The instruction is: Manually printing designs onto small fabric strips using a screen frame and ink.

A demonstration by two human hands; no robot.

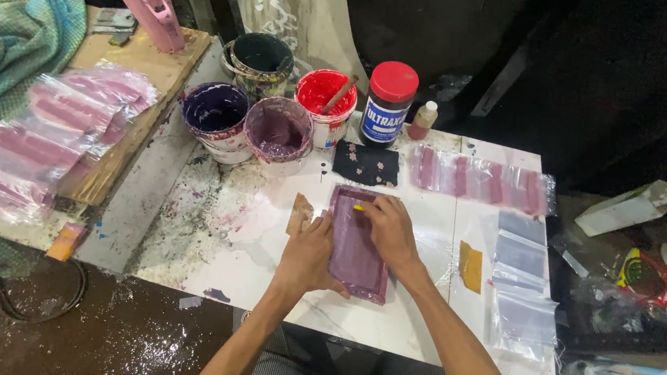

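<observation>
A small purple-stained rectangular printing frame (354, 249) lies on the white table (410, 320) in front of me. My left hand (308, 255) rests on the frame's left edge, pressing it down. My right hand (388, 227) lies across the frame's upper part, its fingers closed on a small yellow-tipped tool (358, 208) that touches the frame's mesh. A brown card scrap (299, 212) sits just left of my left hand.
Several paint tubs stand at the table's back: purple (215, 115), mauve (278, 130), red with a stick (325, 99), dark (260, 59). A red-lidded jar (387, 104), a dark patterned cloth (365, 165) and clear printed bags (481, 178) lie nearby. Stacks of bags (44, 137) sit left.
</observation>
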